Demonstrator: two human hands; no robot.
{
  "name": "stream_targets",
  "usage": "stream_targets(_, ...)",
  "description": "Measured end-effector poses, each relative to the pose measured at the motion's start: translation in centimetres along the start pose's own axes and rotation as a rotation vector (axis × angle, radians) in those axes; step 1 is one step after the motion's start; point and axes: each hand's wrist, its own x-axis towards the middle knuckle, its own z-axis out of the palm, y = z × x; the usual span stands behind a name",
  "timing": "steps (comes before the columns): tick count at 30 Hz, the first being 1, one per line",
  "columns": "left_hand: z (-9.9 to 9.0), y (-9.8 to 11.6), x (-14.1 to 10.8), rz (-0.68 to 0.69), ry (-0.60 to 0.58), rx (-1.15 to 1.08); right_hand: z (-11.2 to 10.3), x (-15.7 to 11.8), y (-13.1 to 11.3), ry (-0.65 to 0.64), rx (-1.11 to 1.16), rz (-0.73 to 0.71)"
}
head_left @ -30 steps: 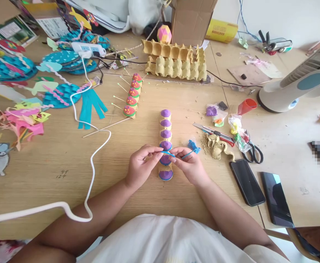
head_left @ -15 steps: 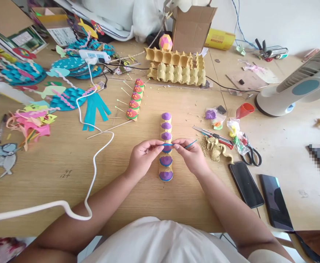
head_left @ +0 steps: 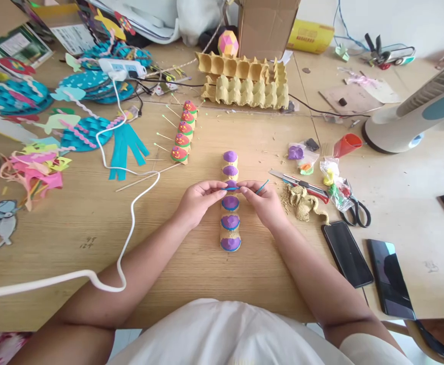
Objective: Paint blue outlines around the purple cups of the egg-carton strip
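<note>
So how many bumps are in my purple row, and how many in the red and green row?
Purple bumps: 6
Red and green bumps: 5
Total: 11

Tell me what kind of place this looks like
Probably a craft room or a shared craft table: there's a purple-topped egg-carton strip being trimmed with a blue strand, a pile of colored paper scraps, and a utility knife beside scissors.
</note>
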Motion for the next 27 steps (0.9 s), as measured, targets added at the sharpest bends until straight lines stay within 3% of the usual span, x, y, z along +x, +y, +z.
stream_targets(9, -0.67, 0.07, 0.66, 0.059, -0.013, 0.107, -0.28, 0.36, 0.31, 0.019, -0.194, -0.090)
stream_targets(16, -1.04, -0.08, 0.56, 0.140, -0.005, 0.282, -0.53, 0.18, 0.25, 0.041, -0.228, -0.033)
stream_targets(21, -1.04, -0.02, 0.17, 0.272, 0.002, 0.499, -0.64, 0.12, 0.22, 0.035, -0.260, -0.022)
stream_targets(27, -1.05, -0.01, -0.01, 0.282, -0.046, 0.527, -0.65, -0.14, 0.09, 0.019, -0.340, -0.036)
